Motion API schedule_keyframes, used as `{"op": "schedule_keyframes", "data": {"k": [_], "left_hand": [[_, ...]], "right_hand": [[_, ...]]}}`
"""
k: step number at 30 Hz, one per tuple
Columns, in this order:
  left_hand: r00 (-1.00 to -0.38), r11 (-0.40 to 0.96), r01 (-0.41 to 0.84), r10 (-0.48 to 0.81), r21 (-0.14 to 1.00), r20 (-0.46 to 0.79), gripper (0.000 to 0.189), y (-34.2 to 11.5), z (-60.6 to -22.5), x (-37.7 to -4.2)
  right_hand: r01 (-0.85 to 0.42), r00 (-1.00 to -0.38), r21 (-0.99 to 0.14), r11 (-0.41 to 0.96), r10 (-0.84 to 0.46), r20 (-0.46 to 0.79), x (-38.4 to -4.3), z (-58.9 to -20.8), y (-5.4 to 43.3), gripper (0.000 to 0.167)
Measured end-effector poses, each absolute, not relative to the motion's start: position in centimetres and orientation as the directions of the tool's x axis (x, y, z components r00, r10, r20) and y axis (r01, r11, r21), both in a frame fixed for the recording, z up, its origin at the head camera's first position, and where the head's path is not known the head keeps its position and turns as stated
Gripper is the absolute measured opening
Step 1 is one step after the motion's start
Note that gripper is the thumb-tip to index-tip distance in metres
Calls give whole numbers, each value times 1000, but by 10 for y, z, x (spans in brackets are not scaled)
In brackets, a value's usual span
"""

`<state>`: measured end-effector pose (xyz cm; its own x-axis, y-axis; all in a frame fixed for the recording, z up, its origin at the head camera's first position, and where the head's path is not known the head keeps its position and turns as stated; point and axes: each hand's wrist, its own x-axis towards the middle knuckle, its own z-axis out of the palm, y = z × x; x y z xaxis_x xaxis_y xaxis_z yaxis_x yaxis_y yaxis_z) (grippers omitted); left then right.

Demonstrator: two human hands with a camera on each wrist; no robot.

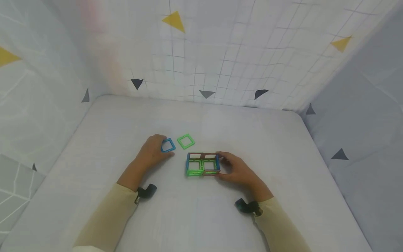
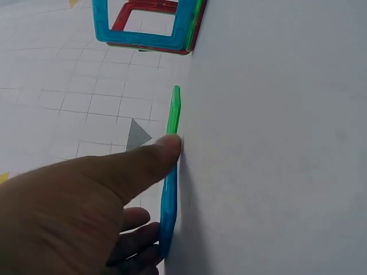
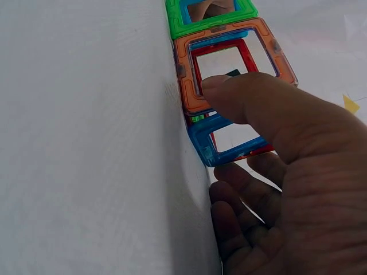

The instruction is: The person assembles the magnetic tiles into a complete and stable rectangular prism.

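My left hand (image 1: 151,151) pinches a blue square magnetic tile (image 1: 172,144), thumb on the near side and fingers on the far side. In the left wrist view this tile (image 2: 168,200) appears edge-on, low over the table. A loose green square tile (image 1: 190,146) lies just to its right. Further right stands a low box of joined magnetic tiles (image 1: 202,164), with green, blue, red and orange frames and an open top. My right hand (image 1: 236,171) holds the box's right end; its thumb rests on the orange front tile (image 3: 182,71), fingers reaching round behind.
The white table (image 1: 195,210) stretches around the tiles. A pale cloth wall with a grid (image 1: 201,56) rises behind its far edge, and grey side walls (image 1: 362,105) flank it. A dark camera is strapped to each wrist.
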<state>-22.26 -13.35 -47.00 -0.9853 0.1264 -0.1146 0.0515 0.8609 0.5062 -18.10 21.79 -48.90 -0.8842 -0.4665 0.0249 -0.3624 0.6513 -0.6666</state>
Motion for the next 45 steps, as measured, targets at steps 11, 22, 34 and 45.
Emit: {"op": "schedule_keyframes", "data": {"k": [11, 22, 34, 45], "left_hand": [[-987, 899, 116, 153, 422, -56, 62, -129, -464, -223], [-976, 895, 88, 166, 437, -144, 67, -123, -455, -224], [-953, 869, 212, 286, 447, -104, 65, -104, -426, -207], [-896, 791, 390, 443, 471, -3, 63, -82, -402, -184]], "right_hand": [[-363, -884, -667, 651, -467, 26, -180, -488, 217, 79], [-334, -889, -686, 647, -458, 2, -179, -492, 219, 79], [-333, -893, -678, 656, -450, 3, -176, -486, 220, 79], [-320, -896, -676, 664, -443, -12, -176, -485, 220, 80]]}}
